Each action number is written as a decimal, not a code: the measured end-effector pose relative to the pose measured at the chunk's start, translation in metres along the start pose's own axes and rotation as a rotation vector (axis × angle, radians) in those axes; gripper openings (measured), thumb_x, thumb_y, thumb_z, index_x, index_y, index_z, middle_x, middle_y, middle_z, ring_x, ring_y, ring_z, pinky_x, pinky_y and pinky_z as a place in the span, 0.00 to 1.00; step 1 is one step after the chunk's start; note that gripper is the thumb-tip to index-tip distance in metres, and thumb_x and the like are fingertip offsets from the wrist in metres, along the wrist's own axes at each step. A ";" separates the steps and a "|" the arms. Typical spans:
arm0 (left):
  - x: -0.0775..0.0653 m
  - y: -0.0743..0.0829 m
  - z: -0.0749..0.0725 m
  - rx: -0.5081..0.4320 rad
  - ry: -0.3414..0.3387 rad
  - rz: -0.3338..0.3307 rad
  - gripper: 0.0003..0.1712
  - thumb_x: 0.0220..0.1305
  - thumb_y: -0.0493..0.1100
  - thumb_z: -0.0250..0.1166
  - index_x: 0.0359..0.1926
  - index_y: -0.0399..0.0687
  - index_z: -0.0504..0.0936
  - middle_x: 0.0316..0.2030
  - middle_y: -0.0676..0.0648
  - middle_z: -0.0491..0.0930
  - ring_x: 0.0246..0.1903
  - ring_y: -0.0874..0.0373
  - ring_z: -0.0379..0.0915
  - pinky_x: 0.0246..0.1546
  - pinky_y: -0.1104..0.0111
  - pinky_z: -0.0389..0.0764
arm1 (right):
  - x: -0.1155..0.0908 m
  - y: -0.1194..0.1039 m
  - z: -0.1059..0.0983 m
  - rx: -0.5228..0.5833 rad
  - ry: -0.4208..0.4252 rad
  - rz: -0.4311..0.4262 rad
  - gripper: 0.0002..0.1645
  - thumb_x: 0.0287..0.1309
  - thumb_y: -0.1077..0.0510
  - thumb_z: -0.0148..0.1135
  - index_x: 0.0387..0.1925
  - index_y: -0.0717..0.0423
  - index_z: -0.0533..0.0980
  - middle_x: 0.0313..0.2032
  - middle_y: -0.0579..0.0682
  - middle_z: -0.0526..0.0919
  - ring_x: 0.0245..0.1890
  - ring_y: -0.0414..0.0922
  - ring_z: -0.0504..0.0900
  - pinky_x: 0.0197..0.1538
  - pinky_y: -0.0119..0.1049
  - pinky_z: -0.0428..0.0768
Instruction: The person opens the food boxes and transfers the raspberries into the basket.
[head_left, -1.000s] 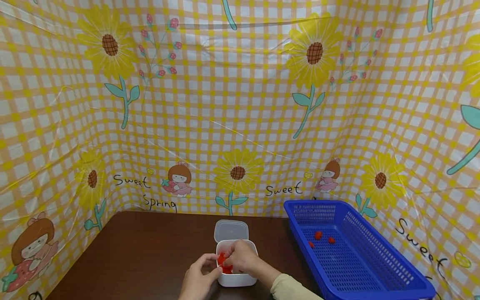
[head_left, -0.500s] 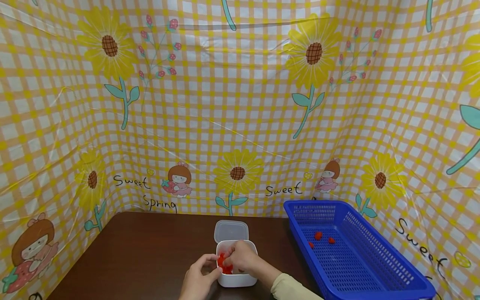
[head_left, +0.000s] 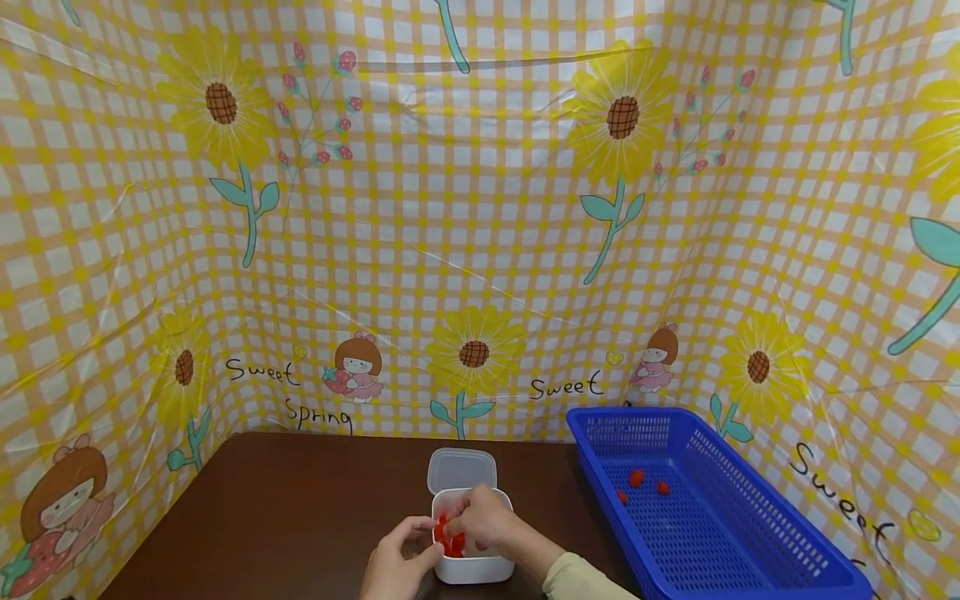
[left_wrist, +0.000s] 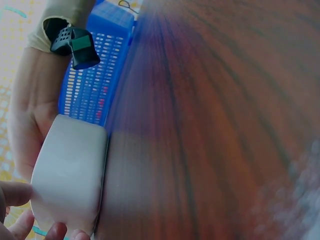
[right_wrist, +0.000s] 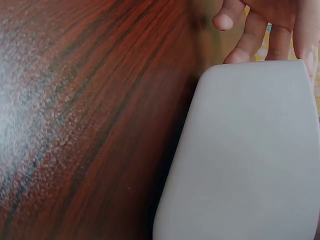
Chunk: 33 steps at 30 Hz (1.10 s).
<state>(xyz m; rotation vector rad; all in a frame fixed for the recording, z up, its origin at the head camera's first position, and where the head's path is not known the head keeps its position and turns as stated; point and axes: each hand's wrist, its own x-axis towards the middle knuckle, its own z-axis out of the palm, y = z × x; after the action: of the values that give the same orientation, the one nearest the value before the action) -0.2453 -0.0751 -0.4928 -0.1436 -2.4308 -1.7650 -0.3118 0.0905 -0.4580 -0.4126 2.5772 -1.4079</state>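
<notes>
A white box (head_left: 474, 570) with its top uncovered stands on the table, holding several small red pieces (head_left: 450, 543) heaped at its left side. My left hand (head_left: 397, 560) is at the box's left wall, thumb and index finger touching it near the rim; in the left wrist view its fingers rest along the white wall. My right hand (head_left: 483, 521) reaches into the box from the right, fingers bent down among the red pieces. Its fingertips are partly hidden, so whether they pinch a piece is unclear. The right wrist view is largely filled by the box wall (right_wrist: 245, 150).
A clear lid (head_left: 462, 472) lies just behind the box. To the right stands a blue perforated basket (head_left: 720, 533) with a few red pieces (head_left: 636, 478) near its back left. A checked, flower-printed sheet (head_left: 465, 217) rises behind and beside the dark wooden table (head_left: 300, 517).
The head view has tilted up slightly, so everything sits a little lower in it. Both hands stay at the box; the red pieces under the right fingers have shifted slightly.
</notes>
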 end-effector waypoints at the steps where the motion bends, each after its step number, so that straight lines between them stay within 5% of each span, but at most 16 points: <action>1: 0.001 0.000 0.000 -0.006 -0.002 0.000 0.19 0.59 0.43 0.72 0.51 0.44 0.82 0.35 0.48 0.84 0.32 0.57 0.78 0.33 0.64 0.74 | 0.000 -0.001 -0.001 -0.003 0.001 -0.001 0.06 0.47 0.65 0.71 0.21 0.63 0.80 0.12 0.44 0.72 0.07 0.35 0.56 0.12 0.25 0.58; 12: 0.009 0.002 0.001 -0.012 0.000 0.004 0.19 0.59 0.45 0.72 0.51 0.44 0.82 0.35 0.49 0.83 0.30 0.58 0.76 0.30 0.66 0.73 | 0.002 -0.015 -0.019 -0.004 -0.011 0.001 0.04 0.50 0.64 0.71 0.27 0.64 0.85 0.10 0.38 0.64 0.10 0.34 0.54 0.14 0.25 0.57; 20: 0.005 -0.009 0.000 -0.106 -0.091 -0.017 0.21 0.60 0.44 0.70 0.51 0.38 0.80 0.35 0.49 0.83 0.31 0.57 0.81 0.32 0.63 0.83 | -0.008 -0.022 -0.036 0.042 -0.017 0.006 0.04 0.50 0.63 0.73 0.28 0.60 0.84 0.12 0.40 0.68 0.10 0.34 0.54 0.14 0.25 0.58; 26: 0.004 -0.007 0.001 -0.075 -0.061 -0.040 0.20 0.59 0.44 0.71 0.50 0.41 0.81 0.34 0.49 0.82 0.31 0.57 0.80 0.31 0.63 0.82 | -0.007 -0.023 -0.061 0.081 -0.036 -0.005 0.07 0.53 0.63 0.71 0.33 0.63 0.85 0.24 0.45 0.82 0.10 0.34 0.53 0.15 0.26 0.57; 33: 0.003 -0.004 0.001 -0.015 -0.022 -0.047 0.19 0.59 0.46 0.72 0.50 0.43 0.82 0.34 0.49 0.82 0.30 0.57 0.76 0.31 0.64 0.77 | -0.007 -0.026 -0.088 0.096 -0.010 0.008 0.10 0.57 0.64 0.68 0.39 0.67 0.83 0.21 0.44 0.77 0.11 0.36 0.50 0.17 0.29 0.54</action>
<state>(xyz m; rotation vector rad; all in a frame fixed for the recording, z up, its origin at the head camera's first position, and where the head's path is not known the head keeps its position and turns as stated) -0.2494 -0.0751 -0.4966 -0.1084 -2.4560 -1.8114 -0.3261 0.1497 -0.3891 -0.3924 2.4883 -1.5157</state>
